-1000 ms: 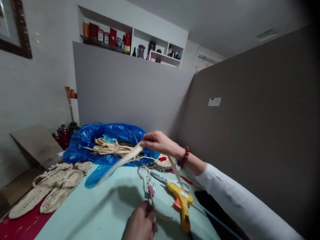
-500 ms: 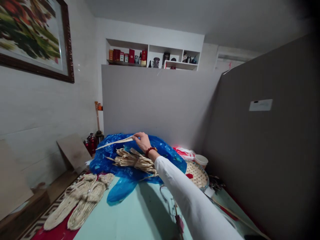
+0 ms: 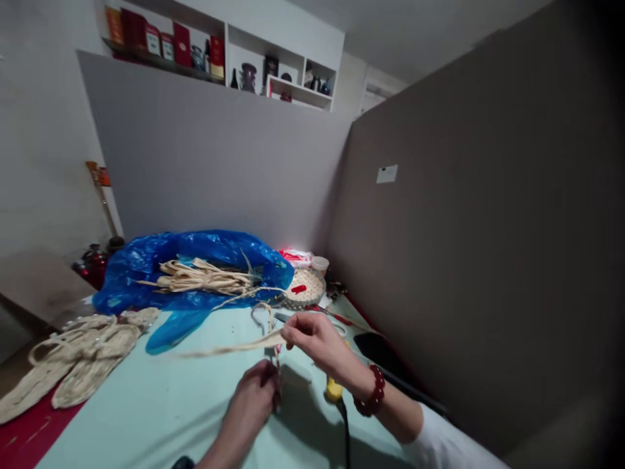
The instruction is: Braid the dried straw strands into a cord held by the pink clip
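Observation:
My right hand [image 3: 315, 342], with a dark red bead bracelet [image 3: 371, 391] at the wrist, pinches a long pale strip of dried plant fibre [image 3: 244, 347]. The strip points left above the pale green tabletop [image 3: 170, 397], its far end blurred. Below and to the left, my left hand [image 3: 254, 394] is low at the table with its fingers curled closed. A thin strand shows by its fingertips, but what they grip is hidden. Farther back, a bundle of the same pale strips [image 3: 208, 279] lies in an open blue plastic bag [image 3: 195, 241].
Woven sandals [image 3: 92, 365] lie at the left on red cloth. Behind my right hand are a round woven basket [image 3: 312, 291] with a red item on it and a white tub [image 3: 319, 265]. A yellow tool [image 3: 334, 389] with a black cord lies under my right forearm. Grey partitions [image 3: 219, 156] enclose the table.
My right hand has come back from over the bag toward me, carrying the strip. My left hand has entered at the bottom. The view has turned right and down.

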`<state>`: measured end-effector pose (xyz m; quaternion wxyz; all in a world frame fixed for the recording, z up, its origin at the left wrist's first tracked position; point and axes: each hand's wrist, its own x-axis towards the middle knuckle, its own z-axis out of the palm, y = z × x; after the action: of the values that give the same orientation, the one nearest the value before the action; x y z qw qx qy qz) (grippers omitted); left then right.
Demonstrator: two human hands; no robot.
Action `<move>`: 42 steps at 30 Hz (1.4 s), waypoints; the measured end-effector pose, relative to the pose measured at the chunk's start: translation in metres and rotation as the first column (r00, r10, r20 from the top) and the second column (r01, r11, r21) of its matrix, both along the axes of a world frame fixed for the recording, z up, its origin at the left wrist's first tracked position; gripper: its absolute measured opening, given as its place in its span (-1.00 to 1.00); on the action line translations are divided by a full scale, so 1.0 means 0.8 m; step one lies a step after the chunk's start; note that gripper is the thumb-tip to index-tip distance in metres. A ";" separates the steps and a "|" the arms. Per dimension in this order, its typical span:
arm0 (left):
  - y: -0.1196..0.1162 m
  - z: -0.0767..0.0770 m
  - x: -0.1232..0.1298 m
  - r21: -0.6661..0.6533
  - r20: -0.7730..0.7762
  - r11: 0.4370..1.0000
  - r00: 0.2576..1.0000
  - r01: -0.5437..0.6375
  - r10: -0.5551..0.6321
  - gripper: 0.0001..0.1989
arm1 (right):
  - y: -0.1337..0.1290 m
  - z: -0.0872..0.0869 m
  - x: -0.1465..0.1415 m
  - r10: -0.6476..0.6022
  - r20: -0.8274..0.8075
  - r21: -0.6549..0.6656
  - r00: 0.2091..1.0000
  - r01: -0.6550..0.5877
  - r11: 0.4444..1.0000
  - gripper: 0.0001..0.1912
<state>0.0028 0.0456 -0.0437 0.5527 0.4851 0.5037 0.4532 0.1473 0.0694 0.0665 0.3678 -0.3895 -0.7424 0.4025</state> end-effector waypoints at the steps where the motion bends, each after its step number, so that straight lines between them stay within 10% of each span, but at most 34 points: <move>1: -0.001 0.002 0.000 -0.023 0.041 1.000 0.999 0.001 0.000 -0.72 | -0.011 -0.010 0.009 -0.025 -0.017 -0.025 1.000 0.025 0.999 -0.76; 8: -0.001 0.014 0.002 -0.118 0.161 0.993 0.986 -0.015 0.034 -0.75 | -0.019 -0.050 0.029 -0.098 -0.152 -0.025 0.984 0.095 0.995 -0.83; 17: -0.019 0.037 0.004 -0.196 -0.027 0.978 0.997 -0.073 0.069 -0.73 | -0.015 -0.030 0.062 -0.194 -0.269 -0.056 0.944 0.185 0.981 -0.94; 26: -0.029 0.049 0.011 -0.078 -0.178 0.970 0.960 -0.231 0.215 -0.70 | -0.023 -0.054 0.049 -0.084 -0.043 -0.102 0.996 0.079 0.992 -0.83; 33: -0.027 0.036 0.010 -0.102 -0.002 0.954 0.959 -0.281 0.282 -0.62 | -0.033 -0.063 0.040 -0.017 0.068 -0.084 0.998 0.023 0.996 -0.62; 42: -0.028 0.035 0.009 -0.089 -0.049 0.967 0.971 -0.238 0.235 -0.78 | -0.036 -0.070 0.029 -0.091 0.054 -0.104 0.994 0.096 0.990 -0.78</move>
<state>0.0101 0.0231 -0.0159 0.5072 0.4036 0.5893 0.4822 0.1709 0.0404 0.0106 0.3467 -0.4527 -0.7096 0.4139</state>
